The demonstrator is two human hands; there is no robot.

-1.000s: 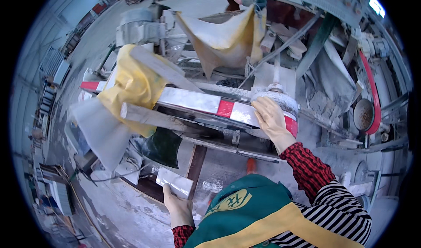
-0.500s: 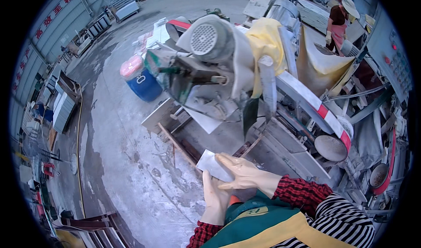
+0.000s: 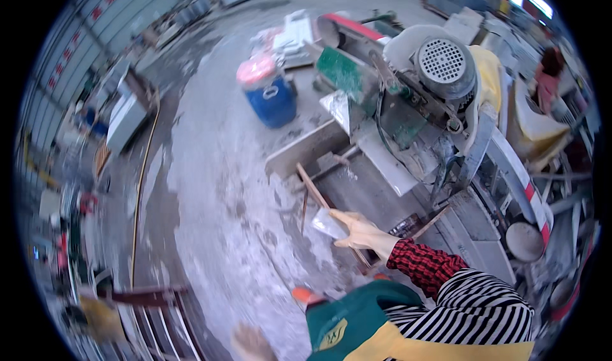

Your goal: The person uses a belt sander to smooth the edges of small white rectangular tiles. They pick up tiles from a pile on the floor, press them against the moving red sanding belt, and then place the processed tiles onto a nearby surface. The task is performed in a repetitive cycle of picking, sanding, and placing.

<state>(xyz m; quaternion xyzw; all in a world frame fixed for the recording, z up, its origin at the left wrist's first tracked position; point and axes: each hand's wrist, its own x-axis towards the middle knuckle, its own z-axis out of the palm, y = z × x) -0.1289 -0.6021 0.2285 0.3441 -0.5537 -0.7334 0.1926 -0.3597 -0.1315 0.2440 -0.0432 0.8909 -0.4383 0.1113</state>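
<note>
My right hand (image 3: 364,231), in a pale glove, grips a small flat whitish slab (image 3: 327,223) by its right side. The slab is beside the left rail of a low wooden frame (image 3: 313,186); whether it touches the rail I cannot tell. Down at the lower edge, my left hand (image 3: 252,343) is apart from the slab and smeared by motion, so its fingers cannot be made out.
A machine with a round grilled motor (image 3: 445,61) stands beyond the frame. Left of it is a blue barrel (image 3: 271,101) with a pink top. A yellow hose (image 3: 141,189) runs along the floor. At the far right is another person (image 3: 548,83).
My left hand has let go of the slab and dropped to the lower edge. The right hand keeps the slab. The view has swung, shifting the machine and barrel rightward.
</note>
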